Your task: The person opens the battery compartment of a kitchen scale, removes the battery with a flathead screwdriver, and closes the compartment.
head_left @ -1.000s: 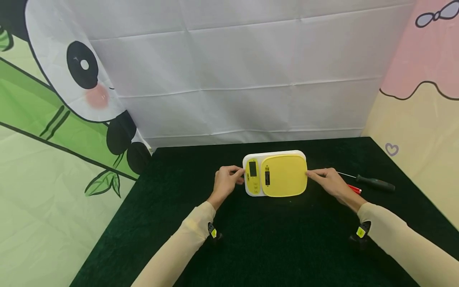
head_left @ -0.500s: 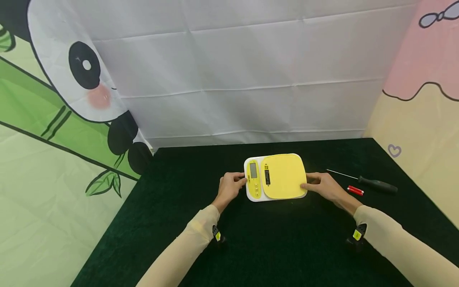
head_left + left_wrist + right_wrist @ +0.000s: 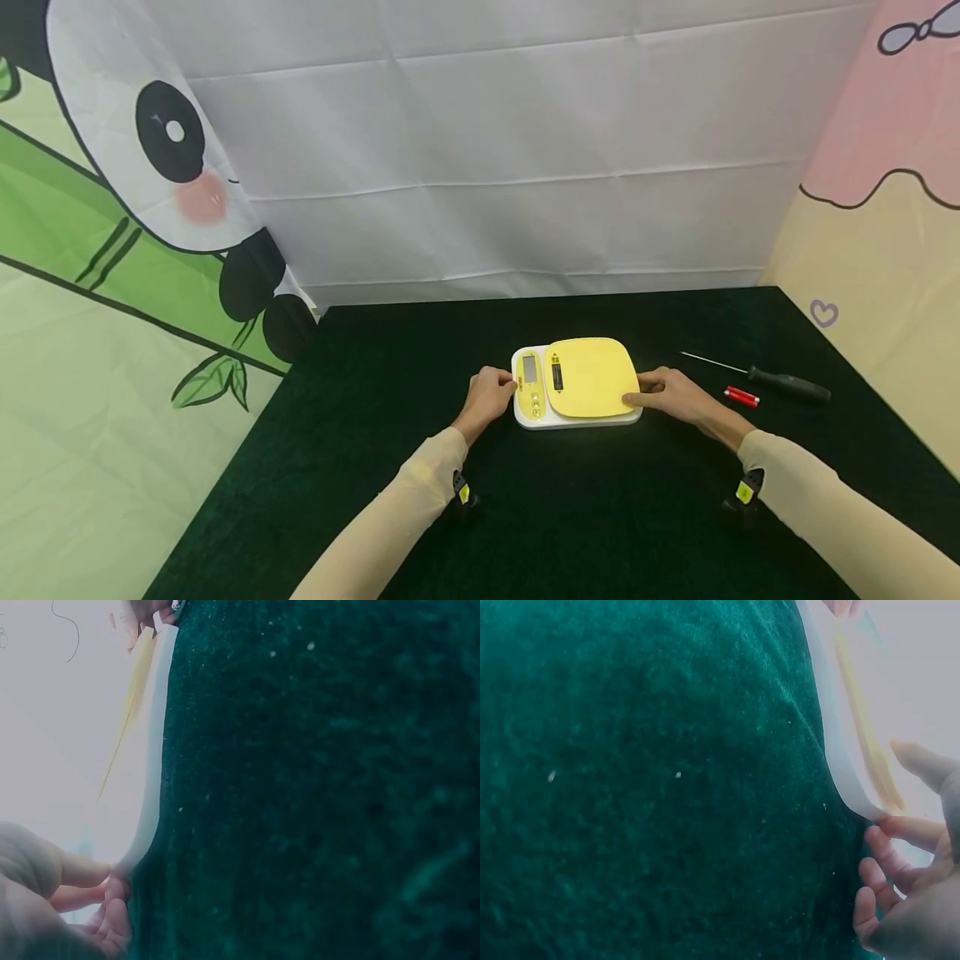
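Note:
A white kitchen scale point(image 3: 577, 422) with a yellow weighing plate point(image 3: 596, 379) and a small grey display point(image 3: 529, 368) lies in front of me in the head view. My left hand point(image 3: 487, 400) pinches its left edge between thumb and fingers. At the opposite end, my right hand point(image 3: 678, 395) grips the right edge, thumb on top of the yellow plate and fingers at the side. The left wrist view shows the fingers of my left hand point(image 3: 52, 892) at the scale's corner. Low along the cloth runs the white scale side point(image 3: 825, 712) in the right wrist view.
To the right of my right hand lies a screwdriver point(image 3: 789, 383) with a dark handle, its thin shaft pointing left. Small red cylinders point(image 3: 741, 397), battery-like, sit just below the shaft. Dark green cloth point(image 3: 570, 517) covers the table, and a white sheet point(image 3: 510, 167) hangs behind it.
Both hands have brought the scale nearer to me, and its front white side now shows. My right thumb has moved onto the yellow plate. The red cylinders are now uncovered by the right hand.

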A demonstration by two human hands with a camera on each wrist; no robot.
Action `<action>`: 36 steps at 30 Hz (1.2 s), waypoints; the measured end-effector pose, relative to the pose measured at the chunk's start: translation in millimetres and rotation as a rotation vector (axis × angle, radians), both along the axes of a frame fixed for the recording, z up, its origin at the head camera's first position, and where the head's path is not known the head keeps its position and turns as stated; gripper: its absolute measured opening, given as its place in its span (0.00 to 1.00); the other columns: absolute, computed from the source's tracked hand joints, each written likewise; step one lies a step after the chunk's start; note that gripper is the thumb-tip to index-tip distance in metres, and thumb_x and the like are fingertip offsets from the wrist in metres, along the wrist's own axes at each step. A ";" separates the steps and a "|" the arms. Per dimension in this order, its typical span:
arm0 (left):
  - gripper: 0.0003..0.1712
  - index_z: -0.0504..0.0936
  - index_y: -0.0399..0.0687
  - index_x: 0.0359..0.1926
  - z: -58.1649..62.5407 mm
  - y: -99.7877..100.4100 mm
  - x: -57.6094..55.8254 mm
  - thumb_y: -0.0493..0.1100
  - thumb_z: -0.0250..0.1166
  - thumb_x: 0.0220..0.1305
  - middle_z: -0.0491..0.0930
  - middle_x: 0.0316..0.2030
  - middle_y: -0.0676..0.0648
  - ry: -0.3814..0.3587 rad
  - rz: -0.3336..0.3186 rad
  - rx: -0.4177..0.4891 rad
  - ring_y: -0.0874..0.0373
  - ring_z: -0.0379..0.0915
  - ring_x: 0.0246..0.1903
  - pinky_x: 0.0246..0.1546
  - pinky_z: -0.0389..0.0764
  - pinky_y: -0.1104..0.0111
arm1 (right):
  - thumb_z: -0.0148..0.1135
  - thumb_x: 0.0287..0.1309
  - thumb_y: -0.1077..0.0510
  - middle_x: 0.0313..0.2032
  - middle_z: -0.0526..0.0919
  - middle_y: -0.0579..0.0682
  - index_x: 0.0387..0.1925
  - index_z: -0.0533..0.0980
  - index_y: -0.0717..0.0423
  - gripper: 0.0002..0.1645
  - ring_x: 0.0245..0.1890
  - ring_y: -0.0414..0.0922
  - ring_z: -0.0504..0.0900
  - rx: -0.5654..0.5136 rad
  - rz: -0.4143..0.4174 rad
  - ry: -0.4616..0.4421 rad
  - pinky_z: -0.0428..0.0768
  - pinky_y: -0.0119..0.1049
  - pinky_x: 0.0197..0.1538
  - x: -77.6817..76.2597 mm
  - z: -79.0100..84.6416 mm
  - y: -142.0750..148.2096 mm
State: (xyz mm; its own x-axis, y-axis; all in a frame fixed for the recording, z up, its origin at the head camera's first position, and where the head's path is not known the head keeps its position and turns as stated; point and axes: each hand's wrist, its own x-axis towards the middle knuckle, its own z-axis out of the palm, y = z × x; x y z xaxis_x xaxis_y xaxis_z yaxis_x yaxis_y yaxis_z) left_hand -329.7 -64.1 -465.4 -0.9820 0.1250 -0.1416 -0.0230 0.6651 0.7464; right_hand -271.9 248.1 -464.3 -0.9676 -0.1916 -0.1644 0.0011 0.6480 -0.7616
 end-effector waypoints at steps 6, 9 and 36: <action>0.13 0.84 0.40 0.49 -2.0 1.4 -2.7 0.41 0.58 0.70 0.76 0.32 0.46 -0.014 -0.009 -0.032 0.56 0.72 0.28 0.26 0.70 0.70 | 0.66 0.55 0.35 0.54 0.71 0.59 0.64 0.70 0.63 0.46 0.50 0.52 0.69 0.059 -0.016 -0.023 0.73 0.45 0.48 -1.6 -2.0 -0.8; 0.12 0.86 0.41 0.46 0.3 2.0 -4.7 0.40 0.60 0.69 0.77 0.31 0.46 -0.004 -0.024 -0.034 0.56 0.72 0.27 0.25 0.70 0.70 | 0.66 0.52 0.32 0.55 0.68 0.62 0.66 0.68 0.64 0.51 0.50 0.53 0.69 0.102 -0.032 -0.033 0.72 0.46 0.47 -0.6 -1.6 -0.6; 0.33 0.77 0.72 0.62 21.9 28.5 -78.0 0.53 0.74 0.54 0.68 0.62 0.57 0.046 -0.479 -0.409 0.55 0.57 0.54 0.57 0.65 0.58 | 0.70 0.52 0.39 0.46 0.70 0.60 0.63 0.68 0.67 0.47 0.44 0.54 0.66 0.206 -0.309 0.168 0.69 0.41 0.38 40.8 -5.8 -46.5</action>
